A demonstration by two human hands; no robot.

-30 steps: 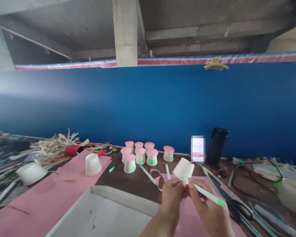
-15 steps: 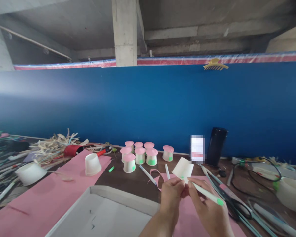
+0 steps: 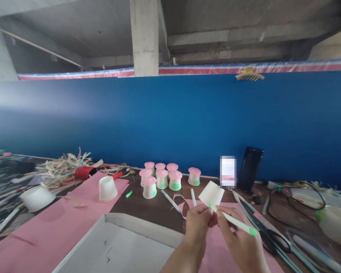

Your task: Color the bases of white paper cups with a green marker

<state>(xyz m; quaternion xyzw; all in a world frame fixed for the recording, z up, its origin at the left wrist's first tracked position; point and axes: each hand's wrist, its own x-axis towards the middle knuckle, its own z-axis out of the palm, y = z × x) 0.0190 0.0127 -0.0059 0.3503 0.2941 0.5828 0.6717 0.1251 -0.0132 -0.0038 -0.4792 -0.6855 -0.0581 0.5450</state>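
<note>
My left hand (image 3: 197, 223) is closed on the rim of a white paper cup (image 3: 211, 193), which is held tilted above a pink paper sheet (image 3: 216, 248). A small green mark shows on the cup near my fingers. In my right hand (image 3: 240, 239) is a white marker with a green end (image 3: 238, 222), its tip at the cup's lower edge; the tip itself is hidden by my fingers. Beyond my hands stand several upturned cups with pink paper tops (image 3: 175, 180) and green patches on their sides.
A shallow white box (image 3: 136, 240) lies at the front. Left are pink paper (image 3: 48, 231), two white cups (image 3: 108, 189) and a green marker cap (image 3: 129, 194). Another marker (image 3: 170, 201) lies centrally. Scissors (image 3: 272, 237), cables and a dark cylinder (image 3: 249, 168) are right.
The cup and marker stay nearly in place between my hands, and the green mark on the cup looks slightly larger. The whole view has shifted very slightly.
</note>
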